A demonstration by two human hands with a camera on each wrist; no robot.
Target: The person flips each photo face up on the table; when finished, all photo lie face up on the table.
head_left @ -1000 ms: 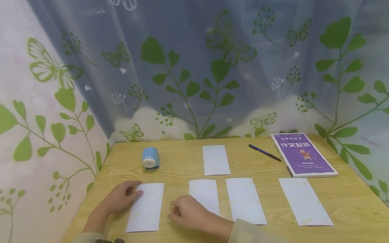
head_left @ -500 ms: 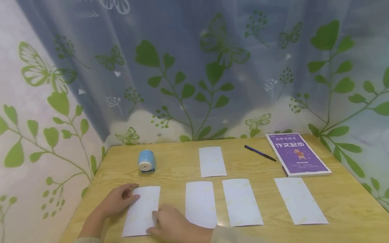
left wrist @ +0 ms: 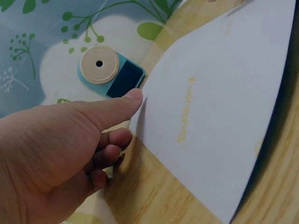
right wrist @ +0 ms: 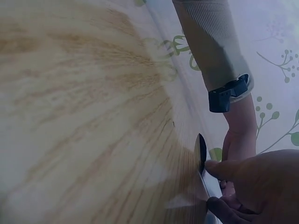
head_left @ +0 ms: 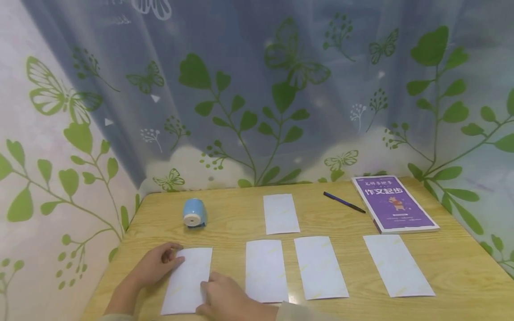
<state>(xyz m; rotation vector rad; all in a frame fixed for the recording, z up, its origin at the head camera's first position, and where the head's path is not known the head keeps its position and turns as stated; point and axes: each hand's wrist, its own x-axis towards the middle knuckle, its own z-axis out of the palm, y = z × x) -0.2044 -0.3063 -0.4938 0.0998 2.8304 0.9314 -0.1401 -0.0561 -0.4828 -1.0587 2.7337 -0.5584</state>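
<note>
A blank white paper sheet point(head_left: 185, 285) lies at the front left of the wooden table, between both hands. At its far left corner my left hand point(head_left: 154, 266) pinches the sheet. The left wrist view shows the thumb on top of that corner of the sheet point(left wrist: 210, 107) and the other fingers curled below, the paper bowed upward. My right hand point(head_left: 226, 296) holds the near part of its right edge between thumb and fingers. In the right wrist view the right hand point(right wrist: 266, 182) pinches the raised edge. Faint yellow print marks the paper.
Several similar white sheets lie to the right, such as a near one point(head_left: 266, 269) and a far one point(head_left: 281, 214). A blue pencil sharpener point(head_left: 194, 211) stands behind the left hand. A dark pen point(head_left: 344, 202) and a purple book point(head_left: 395, 203) lie at the back right.
My right hand has moved left from over the neighbouring sheet to the right edge of the front-left sheet and pinches it. The left hand stays at its corner.
</note>
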